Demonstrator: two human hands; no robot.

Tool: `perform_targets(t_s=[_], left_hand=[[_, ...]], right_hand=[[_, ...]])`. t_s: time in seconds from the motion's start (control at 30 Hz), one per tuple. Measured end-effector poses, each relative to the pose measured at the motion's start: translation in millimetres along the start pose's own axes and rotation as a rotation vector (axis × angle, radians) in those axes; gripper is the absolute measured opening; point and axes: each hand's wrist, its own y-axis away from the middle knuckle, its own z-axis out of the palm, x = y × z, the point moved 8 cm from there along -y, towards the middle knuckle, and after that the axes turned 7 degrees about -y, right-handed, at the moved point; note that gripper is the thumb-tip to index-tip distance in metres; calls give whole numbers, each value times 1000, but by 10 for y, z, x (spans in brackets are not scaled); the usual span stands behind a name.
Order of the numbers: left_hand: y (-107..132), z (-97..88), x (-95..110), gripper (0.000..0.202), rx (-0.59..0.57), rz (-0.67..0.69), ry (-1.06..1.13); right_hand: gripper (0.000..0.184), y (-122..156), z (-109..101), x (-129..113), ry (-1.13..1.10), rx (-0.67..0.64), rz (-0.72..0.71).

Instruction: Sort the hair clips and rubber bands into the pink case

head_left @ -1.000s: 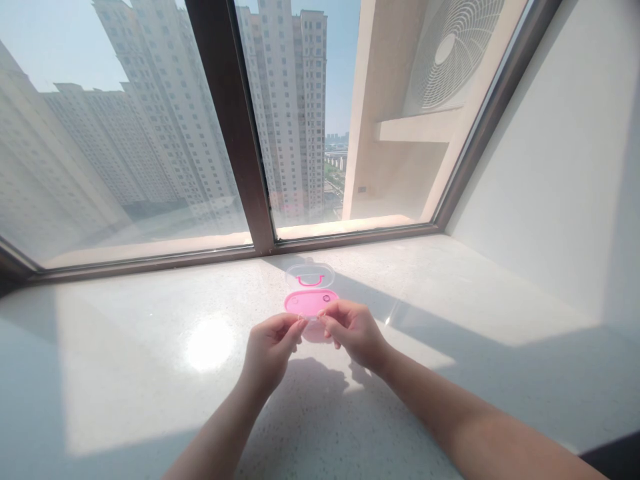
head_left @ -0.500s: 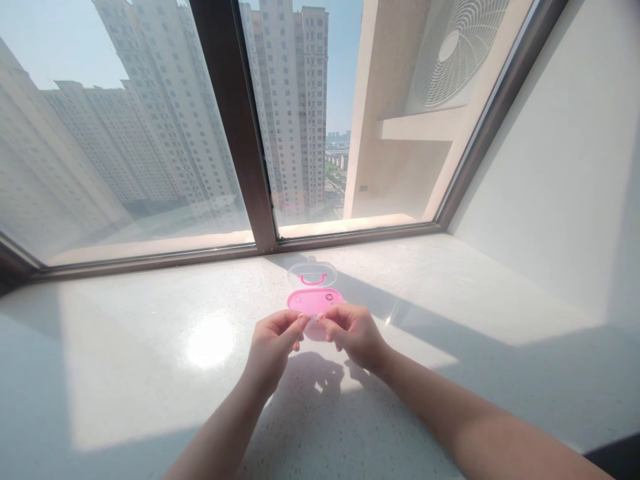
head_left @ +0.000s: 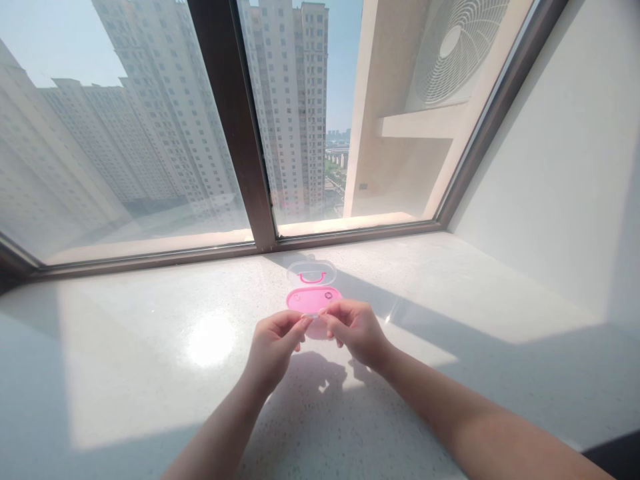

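Observation:
A small pink plastic case (head_left: 313,299) lies on the white stone windowsill (head_left: 150,347), its clear lid (head_left: 311,272) folded back toward the window. A tiny dark ring sits in the pink tray. Just in front of the case, my left hand (head_left: 274,345) and my right hand (head_left: 354,331) hover close together, each with thumb and forefinger pinched. The fingertips almost meet. Whatever they pinch is too small to make out.
A dark window frame (head_left: 235,133) runs along the back of the sill, with tall buildings and an outdoor fan unit (head_left: 450,47) beyond the glass. A white wall (head_left: 560,173) closes the right side. Sunlight and my arms' shadows fall across the sill.
Both hands have stayed pinched in front of the case, shifting only slightly. The case has not moved.

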Motion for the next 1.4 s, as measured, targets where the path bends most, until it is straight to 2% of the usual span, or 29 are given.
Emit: perform_targets(t_s=[0.53,1.03,1.4], left_hand=[[-25,1,-98,25,-33,3,-22],[-40,3,-97,26,-28,0,-14],[-76,2,-153,26,-35,-14,-46]], right_hand=[[13,17,48,-6,2,-39,1],[12,15,45,27,-8,-46,-1],[14,40,85,-81,58,-67,-55]])
